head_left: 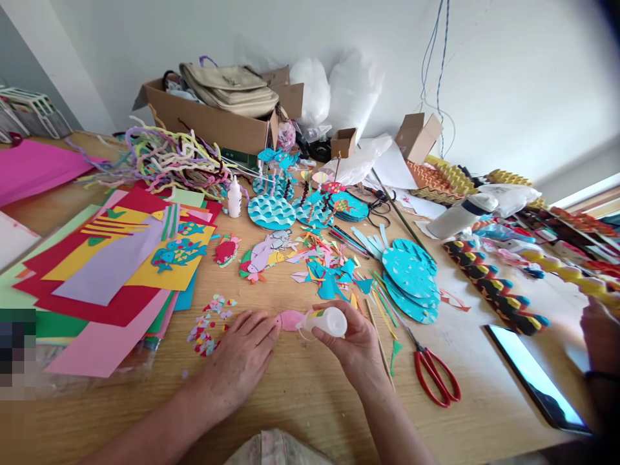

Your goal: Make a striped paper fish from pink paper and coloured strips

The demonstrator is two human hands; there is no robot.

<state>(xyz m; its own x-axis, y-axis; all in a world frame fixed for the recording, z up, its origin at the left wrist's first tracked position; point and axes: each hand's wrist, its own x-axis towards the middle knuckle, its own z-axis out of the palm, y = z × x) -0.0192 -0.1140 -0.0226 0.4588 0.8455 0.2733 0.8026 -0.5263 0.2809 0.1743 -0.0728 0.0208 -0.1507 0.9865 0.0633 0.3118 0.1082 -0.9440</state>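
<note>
My right hand (356,345) grips a white glue bottle (329,321), tilted with its nozzle down at a pink paper fish (290,320). Whether glue is coming out cannot be made out. Flat on the table lies my left hand (245,352), its fingertips at the fish's left end. Beside that hand is a pile of small coloured paper dots (210,326). Farther back are a red paper fish (226,250), a cluster of pastel paper fish (264,256) and a heap of paper scraps (334,268).
Coloured paper sheets (111,258) are stacked at left. Red-handled scissors (436,378) and a phone (537,378) lie at right, near turquoise paper discs (411,278). A second glue bottle (234,197) stands behind. Another person's hand (600,332) is at the right edge.
</note>
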